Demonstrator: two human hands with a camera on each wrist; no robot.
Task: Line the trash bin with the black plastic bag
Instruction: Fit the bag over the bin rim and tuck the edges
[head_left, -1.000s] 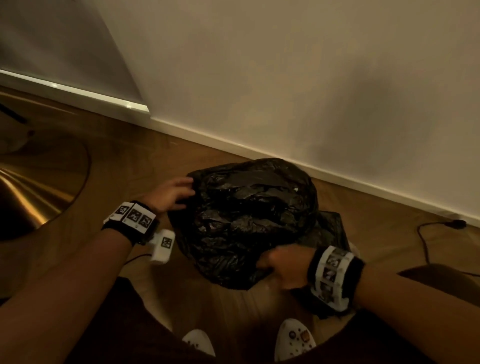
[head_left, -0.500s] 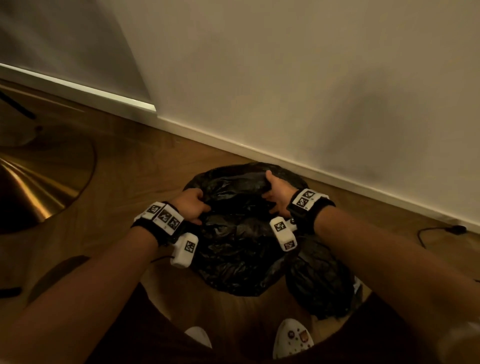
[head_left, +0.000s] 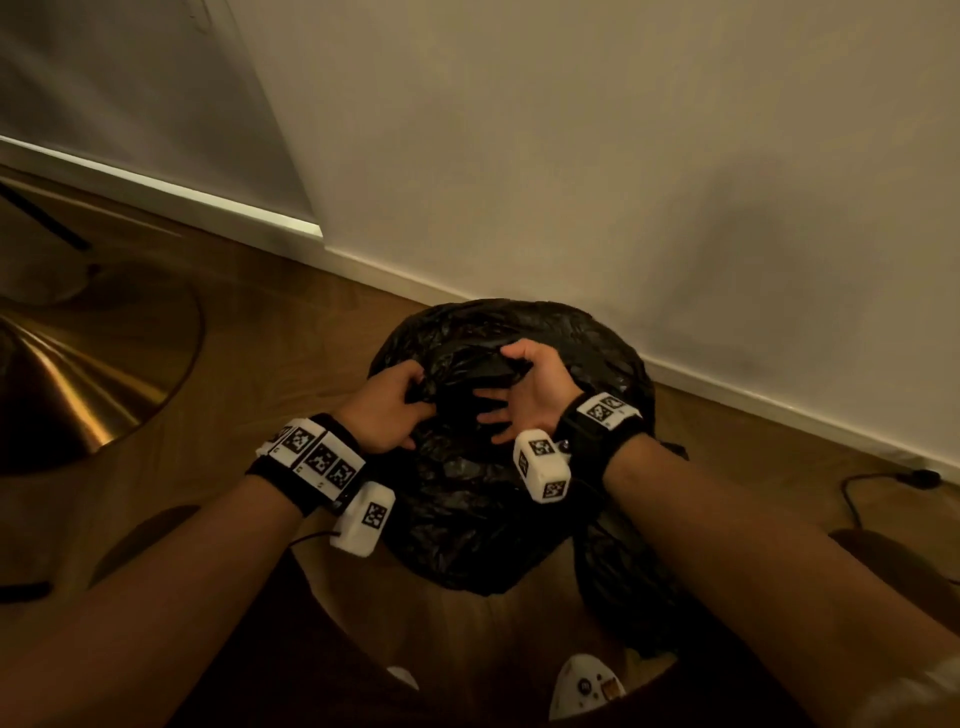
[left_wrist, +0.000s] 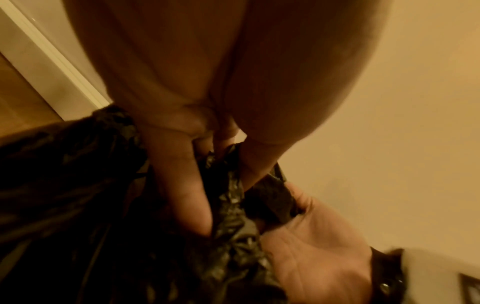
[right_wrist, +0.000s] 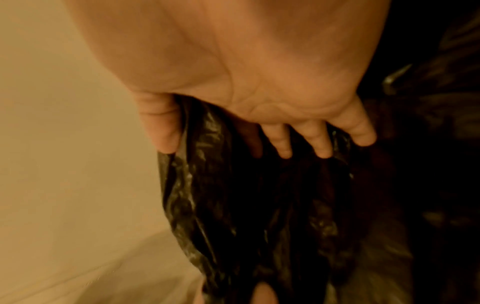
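Note:
A crinkled black plastic bag is draped over the trash bin on the wooden floor by the wall; the bin itself is hidden under it. My left hand grips a fold of the bag at its top centre, and in the left wrist view the plastic runs between its curled fingers. My right hand is just beside it, thumb over a raised fold, fingers spread. In the right wrist view the bag is pinched between thumb and fingers. The two hands nearly touch.
A second lump of black plastic lies at the bin's right front. A brass-coloured round base is on the floor to the left. The white baseboard runs behind; a dark cable lies at right. My shoes are below.
My right hand left the bag's near edge and came up to its top. Both hands then moved inward to the top centre and took hold of folds there.

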